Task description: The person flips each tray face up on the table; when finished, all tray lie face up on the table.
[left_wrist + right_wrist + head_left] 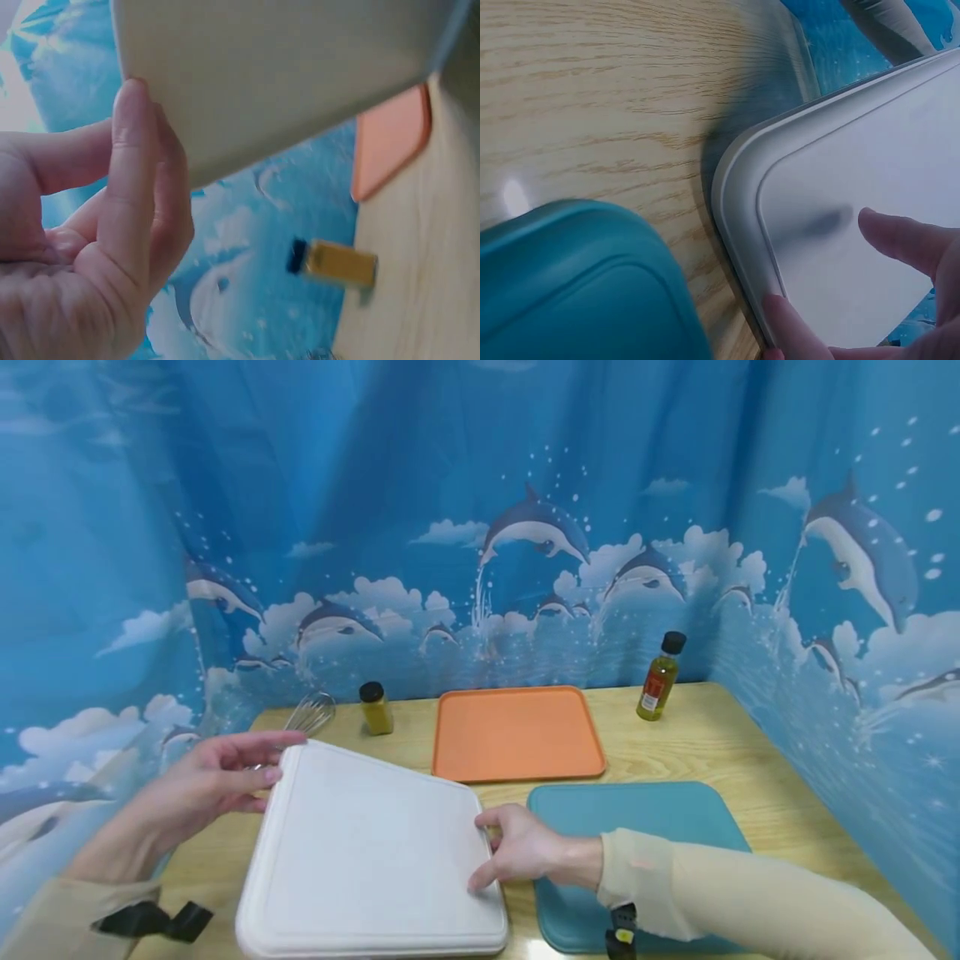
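White tray [382, 852]: at the near left of the wooden table [712, 735], tilted, far left corner raised; cannot tell whether touching the tabletop along the near edge.
Left hand [204, 779]: pinching the white tray at that raised corner, fingertips on the edge.
Right hand [525, 847]: gripping the right edge, thumb laid on the upper face.
Step in hand: judging by the tilt and the two-sided hold, handling or repositioning of the white tray.
Next move: probably calling for a firm hold at both sides, level control of the raised corner, and room kept from the neighbouring tray.
Teal tray [630, 806]: just right of the white tray, flat, partly under the right forearm.
Orange tray [517, 735]: flat, farther back, beyond both.
Jar [377, 710]: upright, black-capped, left of the orange tray.
Whisk [311, 714]: behind the left hand, partly hidden.
Bottle [658, 681]: upright at back right.
Curtain [420, 485]: dolphin-printed, around the table.
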Demonstrator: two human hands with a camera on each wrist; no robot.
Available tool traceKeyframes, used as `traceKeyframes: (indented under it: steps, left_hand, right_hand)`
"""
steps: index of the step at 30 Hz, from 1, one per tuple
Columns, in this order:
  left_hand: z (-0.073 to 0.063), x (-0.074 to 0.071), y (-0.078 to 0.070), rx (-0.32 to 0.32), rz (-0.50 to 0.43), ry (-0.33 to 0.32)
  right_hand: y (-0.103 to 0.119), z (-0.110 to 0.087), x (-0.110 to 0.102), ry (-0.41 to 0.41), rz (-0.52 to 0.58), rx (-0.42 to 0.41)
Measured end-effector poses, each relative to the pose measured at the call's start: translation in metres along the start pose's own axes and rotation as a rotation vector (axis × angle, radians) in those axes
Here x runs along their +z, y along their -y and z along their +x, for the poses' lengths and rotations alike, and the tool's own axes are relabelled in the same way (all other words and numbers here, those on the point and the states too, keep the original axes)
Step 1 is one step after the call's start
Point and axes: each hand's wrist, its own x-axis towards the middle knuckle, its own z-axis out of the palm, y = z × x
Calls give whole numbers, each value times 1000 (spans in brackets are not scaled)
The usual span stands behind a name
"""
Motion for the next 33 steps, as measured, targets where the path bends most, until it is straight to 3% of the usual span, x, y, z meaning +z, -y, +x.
traceKeyframes:
  steps: [5,13,19,25,33]
  left_hand:
    - [8,15,-18,81,2,-34]
    - [28,40,-40,219,-66,-74]
    - [40,55,-54,210,32,-157]
    - [45,69,-70,198,182,-204]
    - [59,91,-89,226,237,-218]
  right_hand:
    - [2,5,0,27,-1,-2]
    - [2,9,-5,83,89,13]
    - [3,0,-20,151,128,7]
    - [40,-20,-56,192,95,-32]
    - [100,-46,-88,190,6,-185]
